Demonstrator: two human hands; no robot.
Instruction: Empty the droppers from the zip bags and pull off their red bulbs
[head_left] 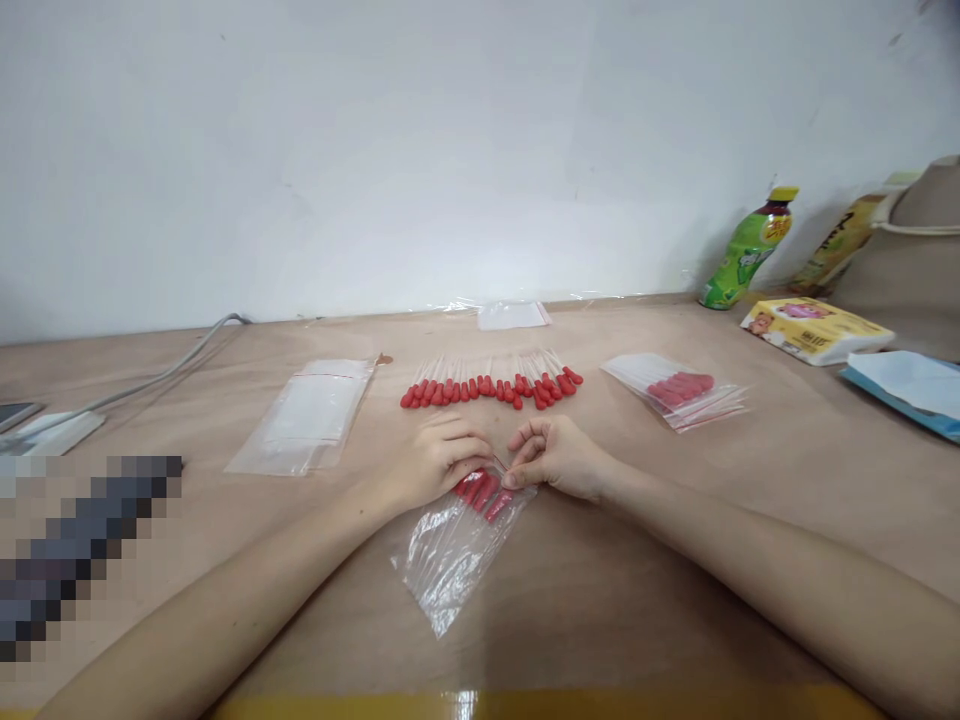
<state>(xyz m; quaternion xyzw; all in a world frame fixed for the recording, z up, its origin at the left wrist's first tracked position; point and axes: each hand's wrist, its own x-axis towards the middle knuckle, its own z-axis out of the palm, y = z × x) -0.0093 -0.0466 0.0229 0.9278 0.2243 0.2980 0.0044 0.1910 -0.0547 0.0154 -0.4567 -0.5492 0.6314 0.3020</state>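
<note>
A clear zip bag lies at a slant in front of me, holding several thin white sticks with red bulb-shaped tips. My left hand is closed on the left part of the bag's upper edge, partly covering the red tips. At the right part of that edge, my right hand pinches the bag between thumb and bent fingers. Just beyond both hands, a row of loose red-tipped sticks lies with the red ends toward me.
Flat zip bags lie to the left, and another bag is near the wall. To the right are filled bags, a green bottle, a tissue pack and a blue-white packet. A grey cable crosses the left side.
</note>
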